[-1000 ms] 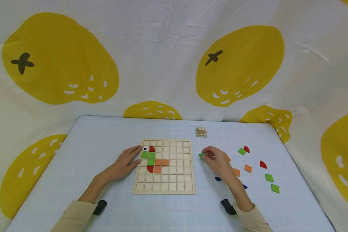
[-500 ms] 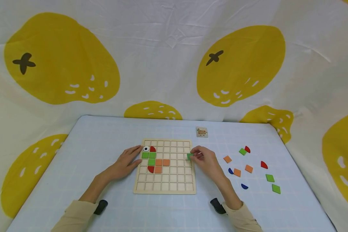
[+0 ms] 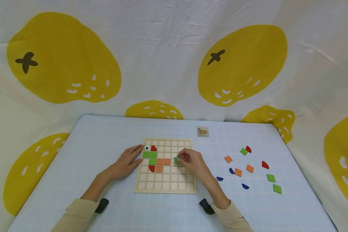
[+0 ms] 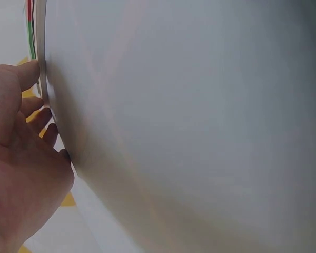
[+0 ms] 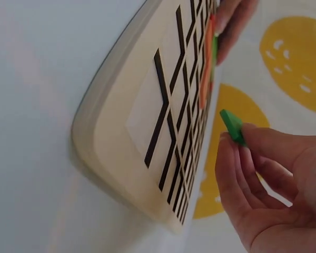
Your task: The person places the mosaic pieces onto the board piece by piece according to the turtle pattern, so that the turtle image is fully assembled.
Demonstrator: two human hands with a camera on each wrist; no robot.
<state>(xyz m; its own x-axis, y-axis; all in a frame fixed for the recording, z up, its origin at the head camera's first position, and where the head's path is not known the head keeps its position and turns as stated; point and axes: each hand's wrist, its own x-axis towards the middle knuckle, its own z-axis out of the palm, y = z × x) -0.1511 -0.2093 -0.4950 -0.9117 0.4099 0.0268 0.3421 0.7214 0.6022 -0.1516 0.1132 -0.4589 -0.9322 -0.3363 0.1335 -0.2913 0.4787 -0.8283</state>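
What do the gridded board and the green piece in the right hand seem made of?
Gridded board: probably wood, judging by its pale beige colour, matte surface and rounded edge.
Green piece: painted wood or plastic, unclear which; evenly coloured and smooth-looking.

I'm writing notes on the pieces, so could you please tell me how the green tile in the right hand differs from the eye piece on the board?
The green tile is plain green; the eye piece is white with a dark centre. The green tile has straight edges, while the eye piece is round. The right hand pinches the green tile above the board, whereas the eye piece lies on it. Both look flat.
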